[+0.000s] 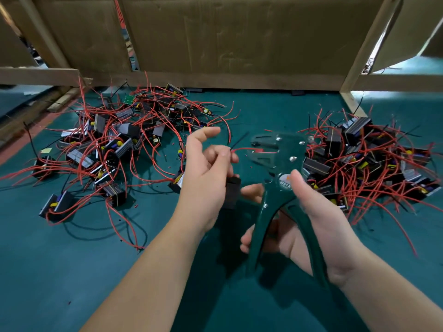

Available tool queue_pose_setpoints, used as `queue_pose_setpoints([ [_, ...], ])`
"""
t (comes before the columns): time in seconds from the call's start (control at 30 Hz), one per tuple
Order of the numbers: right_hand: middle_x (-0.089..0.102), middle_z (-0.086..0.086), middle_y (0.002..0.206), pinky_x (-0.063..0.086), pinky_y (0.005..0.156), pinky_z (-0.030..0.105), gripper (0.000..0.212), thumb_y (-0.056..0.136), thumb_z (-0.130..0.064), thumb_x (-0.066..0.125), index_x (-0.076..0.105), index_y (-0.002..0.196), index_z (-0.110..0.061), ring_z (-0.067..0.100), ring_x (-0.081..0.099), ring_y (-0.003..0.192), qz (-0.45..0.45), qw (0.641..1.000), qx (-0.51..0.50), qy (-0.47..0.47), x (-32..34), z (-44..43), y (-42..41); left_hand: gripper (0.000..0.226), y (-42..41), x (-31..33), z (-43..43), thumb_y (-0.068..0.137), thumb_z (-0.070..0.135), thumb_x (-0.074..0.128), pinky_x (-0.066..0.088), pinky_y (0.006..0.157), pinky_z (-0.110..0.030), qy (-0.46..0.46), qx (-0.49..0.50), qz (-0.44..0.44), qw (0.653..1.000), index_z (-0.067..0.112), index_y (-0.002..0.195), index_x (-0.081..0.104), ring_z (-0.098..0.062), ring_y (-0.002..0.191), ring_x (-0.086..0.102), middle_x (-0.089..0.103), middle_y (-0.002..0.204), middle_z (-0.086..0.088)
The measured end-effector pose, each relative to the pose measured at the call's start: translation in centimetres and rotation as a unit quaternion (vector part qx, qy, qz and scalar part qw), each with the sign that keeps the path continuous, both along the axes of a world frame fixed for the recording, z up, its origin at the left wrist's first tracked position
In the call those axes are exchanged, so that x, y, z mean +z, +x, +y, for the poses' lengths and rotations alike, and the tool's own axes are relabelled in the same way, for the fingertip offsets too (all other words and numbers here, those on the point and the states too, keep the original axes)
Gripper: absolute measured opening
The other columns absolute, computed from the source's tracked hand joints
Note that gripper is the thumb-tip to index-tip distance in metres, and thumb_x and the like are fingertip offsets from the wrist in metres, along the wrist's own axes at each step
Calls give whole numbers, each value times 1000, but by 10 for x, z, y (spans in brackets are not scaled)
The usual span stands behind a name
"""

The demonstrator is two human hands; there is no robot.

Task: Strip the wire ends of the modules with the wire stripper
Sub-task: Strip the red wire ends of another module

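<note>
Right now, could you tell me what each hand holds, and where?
Left hand pinches a red wire near its end; right hand grips the wire stripper by its handles.

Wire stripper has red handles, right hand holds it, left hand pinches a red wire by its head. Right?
No: the wire stripper has green handles, per the head view. The right hand holds it; the left hand pinches a red wire by its head.

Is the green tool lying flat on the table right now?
No, the right hand grips the green wire stripper by its handles, holding it up above the teal table.
</note>
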State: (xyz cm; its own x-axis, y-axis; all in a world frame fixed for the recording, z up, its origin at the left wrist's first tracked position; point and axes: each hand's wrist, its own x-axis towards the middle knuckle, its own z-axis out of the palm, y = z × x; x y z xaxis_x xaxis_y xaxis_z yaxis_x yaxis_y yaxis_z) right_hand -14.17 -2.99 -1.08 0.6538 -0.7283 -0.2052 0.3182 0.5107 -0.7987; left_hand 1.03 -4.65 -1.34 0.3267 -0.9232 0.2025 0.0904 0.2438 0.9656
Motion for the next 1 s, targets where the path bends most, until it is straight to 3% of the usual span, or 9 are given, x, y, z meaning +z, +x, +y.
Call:
queue_pose_setpoints([
  [0.13, 66, 18, 87, 53, 73, 51, 68, 68, -55, 75, 65, 120, -13, 35, 64, 70, 0, 995, 89, -51, -5, 5, 2, 37, 2, 9, 1, 99, 0, 41, 36, 36, -16, 37, -51, 198, 978, 32, 117, 45, -8, 46, 50, 58, 68, 6],
  [0.23, 61, 28, 92, 51, 73, 54, 68, 67, -42, 82, 60, 116, -1, 36, 64, 69, 21, 995, 72, -61, -7, 6, 3, 30, -1, 10, 2, 98, 6, 45, 39, 35, -16, 67, -66, 231, 969, 31, 114, 48, -9, 42, 56, 64, 66, 4],
  [0.33, 63, 23, 86, 53, 70, 55, 66, 58, -40, 88, 66, 111, -8, 37, 64, 67, 11, 998, 4, -67, -7, 4, 4, 31, 4, 8, 1, 100, 0, 38, 54, 59, -24, 42, -19, 124, 991, 26, 116, 45, -11, 71, 66, 70, 81, 2],
  [0.4, 66, 14, 86, 55, 66, 54, 52, 55, -36, 89, 72, 100, -18, 36, 65, 66, -15, 993, -93, -76, -3, 0, 5, 36, 17, 6, -1, 99, -4, 34, 50, 88, -27, 29, 66, -73, 995, 22, 123, 41, -12, 96, 62, 68, 97, 1],
  [0.47, 66, 9, 82, 56, 64, 50, 31, 63, -29, 80, 69, 90, -18, 36, 65, 67, -29, 979, -188, -66, 1, -7, 2, 48, 33, 3, -3, 92, -9, 36, 39, 101, -34, 60, 140, -273, 950, 17, 132, 39, -18, 112, 52, 58, 114, -3],
  [0.53, 60, 12, 84, 56, 63, 48, 24, 68, -25, 69, 60, 87, -13, 39, 66, 69, -25, 971, -236, -26, 4, -14, -4, 58, 47, 0, -4, 81, -11, 40, 31, 101, -35, 115, 205, -374, 897, 16, 132, 43, -26, 117, 43, 51, 125, -7],
  [0.67, 56, 22, 92, 58, 60, 45, 31, 66, -30, 64, 57, 89, -10, 38, 67, 68, 1, 968, -246, 47, 8, -18, -11, 56, 60, 4, -2, 70, -9, 45, 35, 97, -45, 145, 275, -395, 864, 16, 119, 50, -30, 112, 42, 49, 122, -8],
  [0.87, 43, 17, 83, 57, 63, 46, 43, 67, -26, 65, 50, 103, -8, 45, 67, 71, -8, 966, -260, -9, 7, -13, -12, 55, 66, 10, 1, 63, -16, 33, 42, 85, -43, 6, 374, -327, 868, 8, 111, 46, -31, 97, 45, 36, 106, -2],
  [1.0, 38, 15, 80, 57, 63, 46, 45, 60, -28, 70, 48, 95, -9, 46, 67, 70, -2, 972, -236, -3, 9, -9, -12, 21, 68, -5, -6, 82, 9, 53, 40, 78, -34, 165, 260, -345, 887, 13, 103, 49, -25, 92, 52, 52, 102, -4],
])
